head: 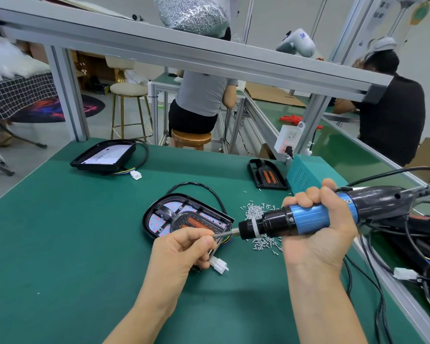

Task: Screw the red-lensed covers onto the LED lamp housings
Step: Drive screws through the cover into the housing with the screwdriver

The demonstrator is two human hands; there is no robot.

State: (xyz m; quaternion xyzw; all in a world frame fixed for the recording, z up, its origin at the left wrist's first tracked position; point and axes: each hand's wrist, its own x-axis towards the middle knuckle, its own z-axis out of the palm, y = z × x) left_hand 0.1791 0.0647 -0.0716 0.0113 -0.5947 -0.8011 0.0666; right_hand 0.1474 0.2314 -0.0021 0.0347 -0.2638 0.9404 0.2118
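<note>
A black LED lamp housing (164,217) lies in the middle of the green bench, with a red-lensed cover (196,220) sitting in it. My right hand (318,229) grips a blue and black electric screwdriver (308,219) held level, pointing left. My left hand (181,249) pinches the tip of the screwdriver's bit (224,234) just in front of the housing's near right corner; whether a screw is between the fingers is hidden. A pile of small silver screws (255,211) lies right of the housing, partly behind the tool.
A second housing (104,156) with a white board lies at the back left. Another red-lensed cover (267,173) rests by a teal box (308,173). Cables (407,244) and white connectors crowd the right edge. Other people sit at benches beyond the aluminium frame.
</note>
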